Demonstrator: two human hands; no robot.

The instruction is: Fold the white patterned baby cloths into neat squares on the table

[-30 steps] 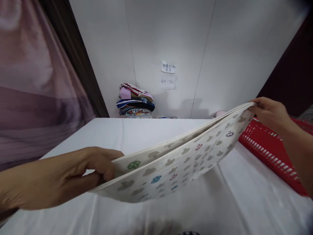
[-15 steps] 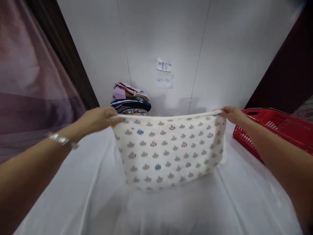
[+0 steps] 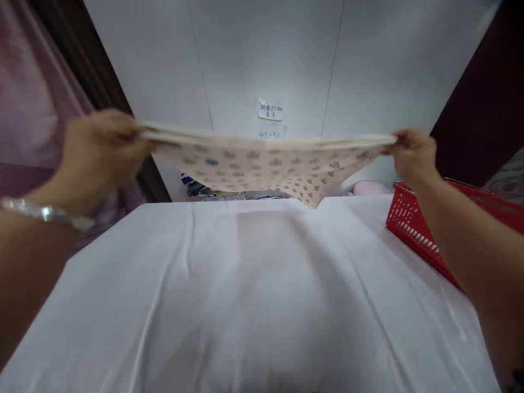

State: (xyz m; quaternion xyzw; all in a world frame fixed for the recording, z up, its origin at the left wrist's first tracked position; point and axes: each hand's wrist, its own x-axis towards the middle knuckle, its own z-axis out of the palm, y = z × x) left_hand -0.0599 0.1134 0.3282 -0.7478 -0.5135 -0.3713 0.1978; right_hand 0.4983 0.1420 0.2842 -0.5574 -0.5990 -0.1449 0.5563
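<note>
A white cloth [image 3: 262, 158] with a small grey, blue and pink print is stretched in the air between my two hands, above the far part of the table. My left hand [image 3: 104, 150], smeared a little by motion, is closed on its left upper corner; a silvery bracelet [image 3: 47, 213] circles that wrist. At the right upper corner, my right hand [image 3: 413, 153] pinches the cloth. The top edge is pulled nearly straight, and a pointed flap of the cloth droops below the middle right.
A white sheet [image 3: 262, 305] covers the table. On the right stands a red plastic basket [image 3: 413, 224], partly behind my right forearm. Folded fabrics [image 3: 192, 185] show behind the table, mostly hidden by the cloth. Paper labels [image 3: 270, 111] are stuck on the wall; a pinkish curtain [image 3: 24, 98] hangs left.
Both hands have risen and moved further apart, lifting the cloth off the table. It hung flat towards me before; now it billows away, hiding most of the fabric pile.
</note>
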